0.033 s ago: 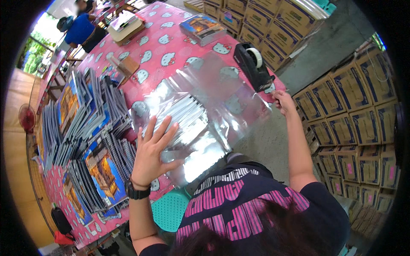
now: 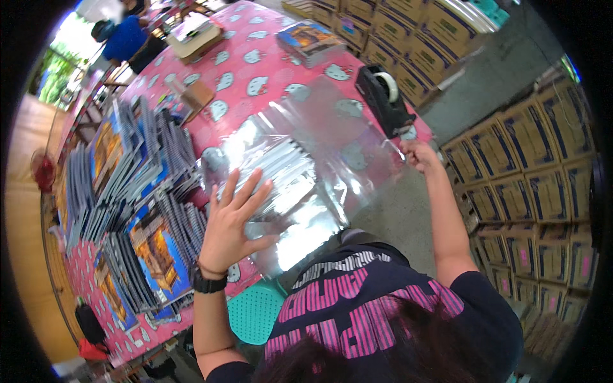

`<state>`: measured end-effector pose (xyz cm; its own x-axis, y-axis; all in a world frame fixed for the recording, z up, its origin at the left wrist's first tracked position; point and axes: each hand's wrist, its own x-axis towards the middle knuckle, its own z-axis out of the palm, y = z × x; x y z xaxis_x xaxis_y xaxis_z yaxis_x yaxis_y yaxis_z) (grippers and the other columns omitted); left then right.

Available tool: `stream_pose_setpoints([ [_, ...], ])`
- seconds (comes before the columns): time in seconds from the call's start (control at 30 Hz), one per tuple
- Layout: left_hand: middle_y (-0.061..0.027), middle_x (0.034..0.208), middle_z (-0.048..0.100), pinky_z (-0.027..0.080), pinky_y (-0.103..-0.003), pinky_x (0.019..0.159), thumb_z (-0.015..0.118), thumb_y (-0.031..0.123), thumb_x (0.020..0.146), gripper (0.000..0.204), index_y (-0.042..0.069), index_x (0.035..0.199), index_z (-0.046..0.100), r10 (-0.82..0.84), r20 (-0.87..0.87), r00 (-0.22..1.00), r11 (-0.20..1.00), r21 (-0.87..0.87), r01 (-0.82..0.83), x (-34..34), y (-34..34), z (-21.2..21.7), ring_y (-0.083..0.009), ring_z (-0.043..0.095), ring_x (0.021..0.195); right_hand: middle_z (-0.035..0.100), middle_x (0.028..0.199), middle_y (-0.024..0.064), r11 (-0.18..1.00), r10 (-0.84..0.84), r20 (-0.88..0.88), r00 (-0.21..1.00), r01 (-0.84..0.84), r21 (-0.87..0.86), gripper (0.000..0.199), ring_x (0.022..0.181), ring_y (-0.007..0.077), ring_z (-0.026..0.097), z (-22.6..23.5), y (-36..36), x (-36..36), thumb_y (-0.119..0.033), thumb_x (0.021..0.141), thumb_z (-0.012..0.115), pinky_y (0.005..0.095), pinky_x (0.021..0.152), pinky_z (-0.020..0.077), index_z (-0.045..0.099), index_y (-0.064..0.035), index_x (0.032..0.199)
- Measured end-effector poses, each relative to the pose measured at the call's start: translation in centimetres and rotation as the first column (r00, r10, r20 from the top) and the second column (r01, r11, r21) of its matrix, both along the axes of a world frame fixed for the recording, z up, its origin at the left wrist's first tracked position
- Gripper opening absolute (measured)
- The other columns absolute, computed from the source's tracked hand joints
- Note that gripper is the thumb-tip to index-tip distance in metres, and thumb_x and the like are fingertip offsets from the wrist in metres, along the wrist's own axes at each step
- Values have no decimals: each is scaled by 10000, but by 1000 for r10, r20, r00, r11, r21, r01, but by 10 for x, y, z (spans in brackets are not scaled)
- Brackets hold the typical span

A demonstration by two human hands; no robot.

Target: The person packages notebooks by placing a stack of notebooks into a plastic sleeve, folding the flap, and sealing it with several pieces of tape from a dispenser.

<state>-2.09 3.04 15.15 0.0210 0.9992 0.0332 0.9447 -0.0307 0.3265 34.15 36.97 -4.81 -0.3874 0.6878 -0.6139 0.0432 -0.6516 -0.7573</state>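
Observation:
A clear plastic bag (image 2: 357, 143) lies at the table's near edge, its loose end spread toward the right. Inside it is a bundle (image 2: 281, 182) with pale, striped edges, partly hidden by glare. My left hand (image 2: 239, 217) rests flat on the bag's left side, fingers spread. Beside the bag's right edge, my right hand (image 2: 419, 156) is closed in a pinch; what its fingers hold is too small to make out. Just beyond that hand stands a black tape dispenser (image 2: 385, 105) with a roll of clear tape.
Several piles of spiral notebooks (image 2: 153, 252) with blue covers crowd the table's left. Another notebook stack (image 2: 311, 41) sits at the far side. A turquoise stool (image 2: 255, 313) is below the near edge. Cartons (image 2: 527, 143) are stacked to the right. A person in blue (image 2: 124, 41) bends at the far left.
My right hand has moved slightly left, toward the bag's edge. The left hand stays flat on the bag. The whole view has shifted a little.

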Motion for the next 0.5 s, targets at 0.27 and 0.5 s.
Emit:
stream_pose_setpoints([
  [0.27, -102, 1500, 223, 166, -565, 1067, 780, 449, 557, 919, 268, 1378, 407, 9, -26, 1000, 1000, -2, -9, -5, -5, -2, -390, 144, 1376, 551, 612, 5, 301, 884, 154, 442, -789, 535, 238, 495, 60, 452, 216, -127, -241, -242, 846, 625, 221, 460, 364, 626, -11, 789],
  [0.5, -109, 1513, 171, 207, -624, 1033, 809, 421, 539, 942, 343, 1374, 379, 3, -57, 998, 994, 113, 3, -12, -9, -12, -424, 145, 1363, 668, 802, 145, -443, -9, 987, 160, -886, 139, 620, 804, 290, 656, 241, -148, -274, -613, 600, 697, 392, 700, 507, 695, -21, 784],
])
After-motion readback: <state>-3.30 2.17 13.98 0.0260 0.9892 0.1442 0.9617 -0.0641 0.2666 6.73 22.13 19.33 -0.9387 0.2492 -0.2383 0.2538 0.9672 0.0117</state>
